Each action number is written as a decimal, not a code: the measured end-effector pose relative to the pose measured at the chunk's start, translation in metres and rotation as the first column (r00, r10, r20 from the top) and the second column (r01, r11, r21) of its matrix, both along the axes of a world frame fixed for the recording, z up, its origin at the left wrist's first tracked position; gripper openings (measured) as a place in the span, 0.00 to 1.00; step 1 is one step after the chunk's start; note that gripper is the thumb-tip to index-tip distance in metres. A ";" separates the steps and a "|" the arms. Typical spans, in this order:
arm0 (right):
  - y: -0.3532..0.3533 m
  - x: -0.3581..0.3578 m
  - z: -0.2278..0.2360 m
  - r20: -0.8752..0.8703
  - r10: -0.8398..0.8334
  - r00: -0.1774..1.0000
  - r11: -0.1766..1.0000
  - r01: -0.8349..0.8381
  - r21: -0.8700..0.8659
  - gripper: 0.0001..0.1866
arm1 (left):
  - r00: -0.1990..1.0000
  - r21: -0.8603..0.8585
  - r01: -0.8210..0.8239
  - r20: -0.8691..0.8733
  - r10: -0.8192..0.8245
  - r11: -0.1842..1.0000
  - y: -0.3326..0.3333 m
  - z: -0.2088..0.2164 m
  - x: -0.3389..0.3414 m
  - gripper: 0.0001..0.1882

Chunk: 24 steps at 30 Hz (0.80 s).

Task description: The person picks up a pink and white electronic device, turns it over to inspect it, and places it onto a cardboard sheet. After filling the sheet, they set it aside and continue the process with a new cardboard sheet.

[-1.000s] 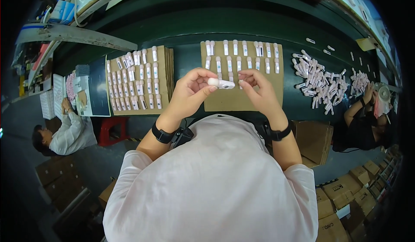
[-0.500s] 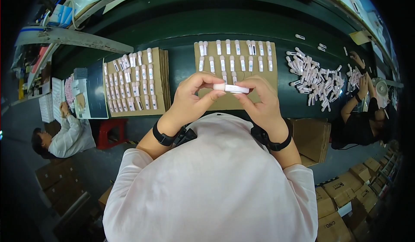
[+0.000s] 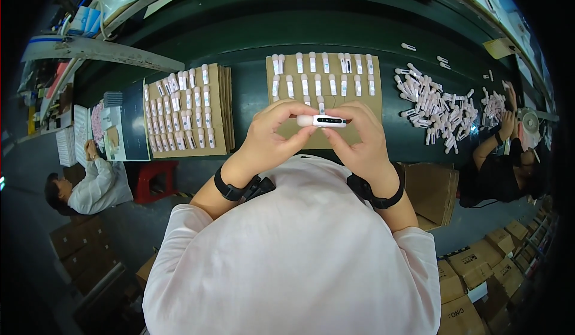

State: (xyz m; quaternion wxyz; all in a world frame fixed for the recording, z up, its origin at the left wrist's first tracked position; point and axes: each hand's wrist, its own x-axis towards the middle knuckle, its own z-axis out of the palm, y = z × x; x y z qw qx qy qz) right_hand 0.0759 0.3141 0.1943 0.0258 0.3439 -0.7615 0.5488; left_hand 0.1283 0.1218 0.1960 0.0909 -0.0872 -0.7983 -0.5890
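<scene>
The left hand [image 3: 266,133] pinches the round end of a little wand [image 3: 323,121]; the right hand [image 3: 365,136] pinches the other (a soft, steady hold should work best). Below is a brown board [image 3: 333,64]; farther right lies a wand pile [image 3: 428,101].

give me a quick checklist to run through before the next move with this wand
1. Grip: ok; left hand pinches the pale pink wand by its round head, right hand by the other end.
2. Black panel facing up toward the camera: ok.
3. Panel lit or unlit: cannot tell, too small.
4. Even spacing on the middle cardboard sheet: not ok; two wands at the top left sit close together.
5. Full third row in view: not ok; the hands hide part of that area.
6. Loose pile apart from the sheet: ok, it lies to the right.
</scene>
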 end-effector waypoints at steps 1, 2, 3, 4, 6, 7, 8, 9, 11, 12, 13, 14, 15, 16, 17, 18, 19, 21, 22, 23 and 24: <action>0.000 0.000 -0.001 -0.006 -0.003 1.000 1.000 0.002 -0.004 0.17 | 1.000 -0.024 -0.003 -0.018 0.003 1.000 0.001 0.000 0.000 0.15; 0.001 0.000 -0.001 -0.011 -0.005 1.000 1.000 0.005 -0.008 0.17 | 0.999 -0.049 -0.007 -0.035 0.005 0.999 0.002 0.000 0.000 0.15; 0.002 0.000 -0.001 -0.011 -0.005 1.000 1.000 0.005 -0.008 0.17 | 0.999 -0.049 -0.007 -0.035 0.006 0.999 0.003 0.000 0.000 0.15; 0.003 -0.001 0.000 -0.010 -0.005 1.000 1.000 0.004 -0.010 0.17 | 0.999 -0.041 -0.005 -0.037 0.004 0.999 0.004 0.000 0.000 0.15; 0.004 -0.001 0.001 -0.008 -0.003 1.000 1.000 0.003 -0.013 0.17 | 0.999 -0.026 -0.002 -0.041 0.001 1.000 0.005 0.000 -0.001 0.15; 0.005 -0.001 0.001 -0.008 -0.002 1.000 1.000 0.002 -0.013 0.17 | 0.999 -0.026 -0.003 -0.041 0.002 1.000 0.006 0.000 -0.001 0.15; 0.006 -0.002 0.001 0.001 0.010 1.000 0.999 -0.010 -0.032 0.17 | 0.999 0.004 -0.004 -0.040 0.005 1.000 0.007 0.000 -0.002 0.14; 0.007 -0.003 0.000 0.010 0.022 1.000 0.998 -0.021 -0.051 0.17 | 0.999 0.034 -0.006 -0.039 0.008 0.999 0.008 0.000 -0.002 0.14; 0.008 -0.003 -0.001 0.018 0.033 0.999 0.997 -0.032 -0.071 0.17 | 0.999 0.065 -0.008 -0.037 0.010 0.998 0.008 0.002 -0.002 0.14; 0.008 -0.003 -0.002 0.023 0.025 0.999 0.996 -0.023 -0.085 0.17 | 1.000 0.063 -0.001 0.005 0.001 0.998 0.007 0.003 -0.003 0.14; 0.008 -0.003 -0.002 0.028 0.017 0.999 0.995 -0.014 -0.099 0.17 | 0.999 0.062 0.005 0.048 -0.008 0.998 0.006 0.004 -0.003 0.13; 0.008 -0.003 -0.002 0.033 0.009 0.999 0.994 -0.005 -0.113 0.17 | 0.996 0.062 0.012 0.091 -0.018 0.998 0.006 0.005 -0.003 0.13; 0.008 -0.003 -0.002 0.033 0.009 0.999 0.994 -0.005 -0.112 0.17 | 0.996 0.062 0.012 0.092 -0.018 0.998 0.005 0.004 -0.003 0.13; 0.008 -0.003 0.000 0.048 0.009 0.999 0.994 -0.004 -0.113 0.16 | 0.997 0.041 0.024 0.076 -0.027 0.999 0.003 0.002 -0.003 0.13; 0.007 -0.002 0.002 0.063 0.010 0.998 0.993 -0.003 -0.114 0.16 | 0.997 0.019 0.036 0.060 -0.037 0.999 0.002 0.000 -0.004 0.13; 0.007 -0.003 0.003 0.077 0.010 0.997 0.993 -0.001 -0.115 0.16 | 0.998 -0.002 0.047 0.045 -0.047 0.999 0.002 -0.001 -0.004 0.13; 0.008 -0.003 0.006 0.077 0.009 0.997 0.993 -0.001 -0.115 0.16 | 0.998 -0.002 0.048 0.045 -0.048 0.999 0.002 0.000 -0.005 0.13; 0.008 -0.004 0.011 0.082 0.004 0.997 0.999 -0.001 -0.041 0.15 | 0.999 -0.040 0.046 -0.005 -0.046 0.998 0.002 0.002 -0.007 0.13; 0.008 -0.004 0.012 0.085 0.001 0.996 1.000 -0.001 -0.003 0.14 | 0.999 -0.058 0.044 -0.030 -0.046 0.997 0.002 0.002 -0.008 0.13; 0.008 -0.004 0.010 0.085 0.001 0.996 1.000 -0.001 -0.002 0.14 | 0.998 -0.057 0.044 -0.030 -0.046 0.997 0.002 0.002 -0.009 0.13; 0.008 -0.005 0.006 0.068 0.008 0.998 0.999 -0.010 0.035 0.14 | 0.997 -0.095 0.053 -0.049 -0.058 0.994 0.002 0.002 -0.010 0.12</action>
